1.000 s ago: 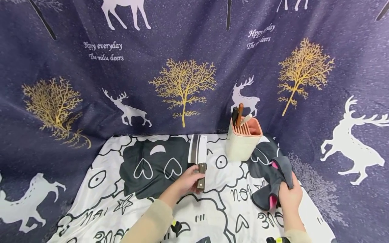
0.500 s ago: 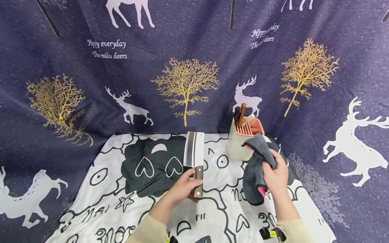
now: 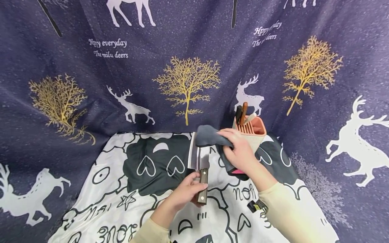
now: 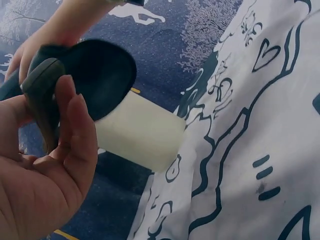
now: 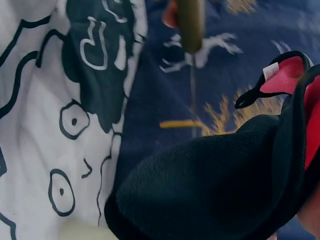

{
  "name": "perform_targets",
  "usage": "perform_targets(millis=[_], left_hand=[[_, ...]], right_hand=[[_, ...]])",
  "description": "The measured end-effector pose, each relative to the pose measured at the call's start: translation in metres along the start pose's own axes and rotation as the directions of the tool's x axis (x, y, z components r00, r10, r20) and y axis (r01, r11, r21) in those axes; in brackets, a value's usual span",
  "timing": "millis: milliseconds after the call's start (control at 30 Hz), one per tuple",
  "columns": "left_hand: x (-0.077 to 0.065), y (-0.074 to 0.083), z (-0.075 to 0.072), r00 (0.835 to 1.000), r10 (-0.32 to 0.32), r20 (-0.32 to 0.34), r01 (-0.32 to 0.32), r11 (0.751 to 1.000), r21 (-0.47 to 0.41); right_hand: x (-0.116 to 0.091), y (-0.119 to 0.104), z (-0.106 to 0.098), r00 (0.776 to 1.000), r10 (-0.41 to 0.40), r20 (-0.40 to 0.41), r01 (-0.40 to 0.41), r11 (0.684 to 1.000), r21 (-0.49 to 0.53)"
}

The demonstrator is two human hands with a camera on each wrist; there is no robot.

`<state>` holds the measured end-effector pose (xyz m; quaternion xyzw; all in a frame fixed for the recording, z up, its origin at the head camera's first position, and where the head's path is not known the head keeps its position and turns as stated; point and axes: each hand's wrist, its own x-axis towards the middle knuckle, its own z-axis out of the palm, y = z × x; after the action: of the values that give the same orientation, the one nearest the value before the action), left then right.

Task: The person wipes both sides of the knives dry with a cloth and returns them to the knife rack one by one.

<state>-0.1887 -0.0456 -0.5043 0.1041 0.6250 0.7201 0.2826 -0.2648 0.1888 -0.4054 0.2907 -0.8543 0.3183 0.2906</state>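
Note:
My left hand [image 3: 190,189] grips the dark wooden handle of a cleaver [image 3: 203,160], its broad steel blade pointing away from me. In the left wrist view the fingers of the left hand [image 4: 55,155] curl round that handle [image 4: 45,82]. A dark grey cloth [image 3: 209,135] with a pink underside is bunched in my right hand [image 3: 238,148], and it overlaps the upper part of the blade. In the right wrist view the cloth [image 5: 210,180] fills the lower right and shows its pink side and a small white tag, while the cleaver's blade [image 5: 194,90] appears edge-on.
Behind my right hand stands a cream knife block [image 3: 253,139] with an orange slotted top, holding several handles. A white and black patterned cloth [image 3: 106,199] covers the table. A dark blue curtain [image 3: 136,74] with deer and gold trees hangs behind.
My right hand has carried the grey cloth leftward and up, from the right side of the table onto the cleaver's blade. The left hand keeps its grip on the cleaver, with only small shifts.

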Motion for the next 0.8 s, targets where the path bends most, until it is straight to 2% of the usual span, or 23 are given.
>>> perform_targets(millis=[67, 167, 267, 400, 467, 600, 700, 800], left_hand=[[0.0, 0.0, 0.0, 1.0, -0.005, 0.017, 0.005, 1.0, 0.001], [0.0, 0.0, -0.001, 0.999, -0.013, 0.038, 0.012, 1.0, 0.007], [0.001, 0.0, -0.002, 0.999, -0.017, 0.045, 0.016, 1.0, 0.016], [0.001, 0.0, -0.002, 0.999, -0.015, 0.045, 0.014, 0.999, 0.029], [0.001, 0.0, -0.002, 0.999, -0.014, 0.043, 0.012, 0.999, 0.032], [0.001, -0.003, -0.001, 1.0, -0.022, 0.022, 0.021, 0.999, 0.043], [0.002, -0.005, 0.001, 1.0, -0.022, 0.014, 0.021, 0.998, 0.062], [0.004, -0.006, 0.004, 1.0, -0.017, 0.025, 0.015, 0.996, 0.086]], right_hand=[[0.004, -0.005, 0.009, 0.996, -0.062, 0.062, 0.064, 0.998, -0.022], [0.004, -0.009, 0.025, 0.979, -0.13, 0.157, 0.143, 0.987, -0.07], [-0.002, -0.009, 0.038, 0.957, -0.153, 0.246, 0.186, 0.976, -0.116], [-0.014, -0.01, 0.049, 0.933, -0.133, 0.333, 0.189, 0.972, -0.141], [-0.017, -0.013, 0.051, 0.924, -0.107, 0.368, 0.17, 0.975, -0.144], [-0.019, -0.024, 0.057, 0.914, -0.017, 0.406, 0.074, 0.989, -0.125], [-0.019, -0.034, 0.062, 0.917, 0.076, 0.392, -0.012, 0.986, -0.165], [-0.018, -0.042, 0.07, 0.917, 0.171, 0.359, -0.081, 0.964, -0.254]])
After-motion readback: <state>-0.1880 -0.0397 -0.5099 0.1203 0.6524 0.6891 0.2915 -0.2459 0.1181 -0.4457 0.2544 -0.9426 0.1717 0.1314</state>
